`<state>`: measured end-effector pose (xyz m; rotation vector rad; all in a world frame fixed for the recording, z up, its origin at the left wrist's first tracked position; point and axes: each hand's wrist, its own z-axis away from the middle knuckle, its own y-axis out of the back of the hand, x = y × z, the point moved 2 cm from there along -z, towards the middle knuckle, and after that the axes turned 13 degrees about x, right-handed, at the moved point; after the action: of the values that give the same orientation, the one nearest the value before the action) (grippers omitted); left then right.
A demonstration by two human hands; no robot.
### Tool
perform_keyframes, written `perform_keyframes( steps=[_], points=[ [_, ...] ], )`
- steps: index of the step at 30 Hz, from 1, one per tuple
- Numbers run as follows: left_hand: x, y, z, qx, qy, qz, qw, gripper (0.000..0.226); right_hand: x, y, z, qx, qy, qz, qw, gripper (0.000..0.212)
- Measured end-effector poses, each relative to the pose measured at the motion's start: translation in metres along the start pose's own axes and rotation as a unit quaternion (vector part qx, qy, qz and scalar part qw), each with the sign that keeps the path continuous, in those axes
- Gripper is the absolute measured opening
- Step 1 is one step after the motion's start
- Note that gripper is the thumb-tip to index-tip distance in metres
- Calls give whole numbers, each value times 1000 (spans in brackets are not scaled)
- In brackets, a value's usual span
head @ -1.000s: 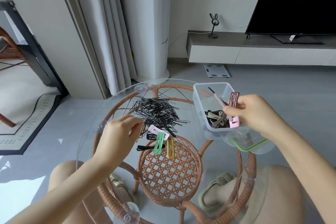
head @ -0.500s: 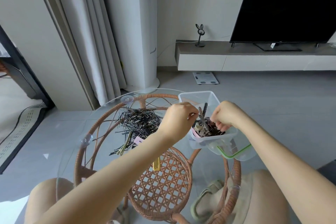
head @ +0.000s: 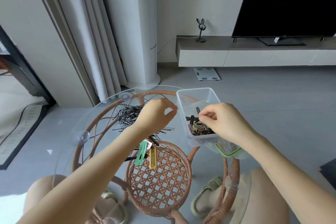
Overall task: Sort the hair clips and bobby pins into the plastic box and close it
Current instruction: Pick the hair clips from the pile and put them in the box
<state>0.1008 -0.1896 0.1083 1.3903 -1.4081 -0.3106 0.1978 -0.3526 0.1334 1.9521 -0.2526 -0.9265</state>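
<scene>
Right of centre, the right hand [head: 223, 123] pinches a dark clip over the plastic box [head: 197, 92]; the left hand [head: 156, 112], fingertips pinched seemingly empty, could nudge it off the glass desk [head: 76, 129].

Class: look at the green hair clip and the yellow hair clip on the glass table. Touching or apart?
Apart. The head view shows the green clip and yellow clip lying side by side with a strip of glass between them.

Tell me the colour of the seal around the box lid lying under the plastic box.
Green: the lid is clear plastic with a green seal, seen in the head view.
</scene>
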Motion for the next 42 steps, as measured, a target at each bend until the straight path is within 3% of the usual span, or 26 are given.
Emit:
perform_keyframes(
  steps=[3,7,11,13,16,19,21,25,32,36,42],
  points=[
    [-38,28,27,15,77,-63,995,21,-28,-22,30,-82,50,-26,995,34],
    [-74,46,83,-42,179,-130,974,28,-45,-82,61,-168,82,34,982,75],
    [-92,35,121,-99,179,-154,967,71,-59,-138,62,-154,112,113,975,106],
    [-95,26,127,-109,160,-148,970,76,-66,-153,54,-123,111,151,975,114],
    [-96,19,129,-74,135,-155,976,59,-73,-165,48,-97,95,156,978,100],
    [-94,17,129,-42,113,-152,981,32,-75,-167,49,-57,128,120,983,48],
    [-93,15,130,-32,96,-145,984,22,-74,-165,52,-41,165,87,982,31],
    [-92,17,133,6,90,-120,989,17,-65,-164,55,-29,191,33,981,28],
    [-92,32,134,46,179,-79,980,14,-52,-162,50,25,103,-100,989,21],
    [-89,57,131,78,221,-49,971,12,-57,-145,47,81,94,-129,984,17],
    [-66,85,111,107,218,25,970,10,-52,-78,47,170,80,-140,972,18]
  ],
)
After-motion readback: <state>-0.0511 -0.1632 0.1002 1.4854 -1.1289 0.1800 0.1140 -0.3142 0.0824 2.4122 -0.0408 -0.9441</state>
